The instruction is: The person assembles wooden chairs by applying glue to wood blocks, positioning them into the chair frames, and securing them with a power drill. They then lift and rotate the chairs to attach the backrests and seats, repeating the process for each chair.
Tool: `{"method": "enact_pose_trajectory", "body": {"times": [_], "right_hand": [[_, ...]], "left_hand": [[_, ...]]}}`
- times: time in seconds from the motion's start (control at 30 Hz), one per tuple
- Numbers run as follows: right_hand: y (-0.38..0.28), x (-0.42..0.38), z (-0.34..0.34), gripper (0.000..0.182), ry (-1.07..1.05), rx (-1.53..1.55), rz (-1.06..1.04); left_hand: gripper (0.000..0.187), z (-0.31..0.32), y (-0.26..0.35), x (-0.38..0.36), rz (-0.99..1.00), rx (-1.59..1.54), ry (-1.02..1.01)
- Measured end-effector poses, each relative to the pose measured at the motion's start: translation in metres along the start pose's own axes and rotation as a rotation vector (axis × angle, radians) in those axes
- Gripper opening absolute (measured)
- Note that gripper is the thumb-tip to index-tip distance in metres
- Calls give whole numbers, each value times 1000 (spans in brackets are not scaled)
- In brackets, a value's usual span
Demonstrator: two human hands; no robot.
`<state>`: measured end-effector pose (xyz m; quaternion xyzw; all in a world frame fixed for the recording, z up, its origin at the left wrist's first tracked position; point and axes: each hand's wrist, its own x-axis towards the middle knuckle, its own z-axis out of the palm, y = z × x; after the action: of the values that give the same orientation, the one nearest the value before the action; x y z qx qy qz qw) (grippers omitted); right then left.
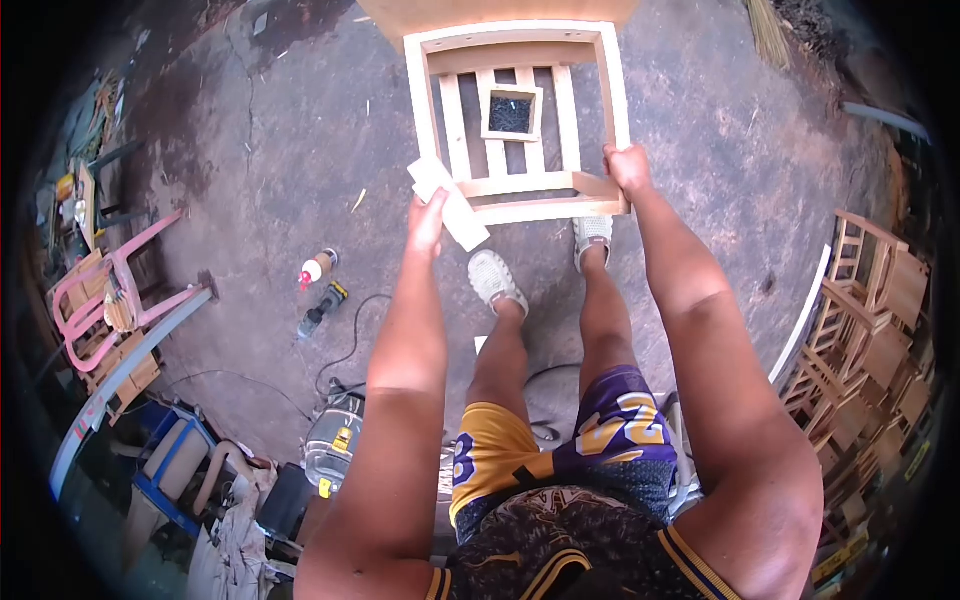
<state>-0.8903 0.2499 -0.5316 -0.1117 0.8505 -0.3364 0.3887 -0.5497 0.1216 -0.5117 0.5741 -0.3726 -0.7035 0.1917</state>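
A pale wooden chair frame [613, 90] stands in front of me, with a flat wooden panel [500, 10] at its far side. My right hand [627, 168] is closed around the frame's right rail near the front corner. My left hand [426, 222] grips a short, pale flat piece of wood [462, 222], which lies at a slant across the front left corner. Below, inside the frame, slats [456, 125] run lengthwise. On them rests a small wooden box [538, 115] of dark little pieces, perhaps screws [511, 114].
A power tool [322, 308] and a bottle with a red cap [318, 268] are on the concrete floor to the left, near a cord. A pink plastic chair [118, 285] lies farther left. Wooden chairs [865, 310] are stacked at right. A machine [335, 440] sits beside my legs.
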Motion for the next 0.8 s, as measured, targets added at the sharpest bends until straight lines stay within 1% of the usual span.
{"method": "enact_pose_trajectory", "body": {"times": [0.1, 0.17, 0.3, 0.37, 0.4, 0.47, 0.53, 0.6, 0.7, 0.73, 0.8], "right_hand": [[23, -29, 13, 22, -5, -11, 0], [37, -51, 19, 20, -12, -8, -35], [61, -90, 32, 20, -41, -23, -48], [75, -107, 43, 22, 8, -59, -28], [83, -114, 46, 22, -10, -61, -24], [94, -126, 47, 22, -21, -120, -90], [95, -134, 49, 21, -73, -140, -110], [100, -140, 53, 28, -96, -161, -41], [120, -150, 59, 30, -117, -180, -68], [128, -152, 61, 30, -116, -175, -65], [141, -158, 69, 31, -46, -214, -101]], "left_hand": [[44, -22, -20, -25, -28, 25, 5], [33, -36, -32, -41, -42, 18, 34], [32, -53, -48, -84, 1, -26, 57], [31, -65, -53, -107, -33, 17, 50], [31, -73, -60, -118, -40, 19, 68], [29, -82, -74, -131, -77, 66, 75], [30, -96, -95, -142, -100, 28, 78], [34, -107, -114, -153, -138, 96, 81], [36, -126, -138, -163, -142, 79, 52], [37, -131, -144, -164, -142, 72, 30], [39, -130, -143, -178, -142, 56, 39]]}}
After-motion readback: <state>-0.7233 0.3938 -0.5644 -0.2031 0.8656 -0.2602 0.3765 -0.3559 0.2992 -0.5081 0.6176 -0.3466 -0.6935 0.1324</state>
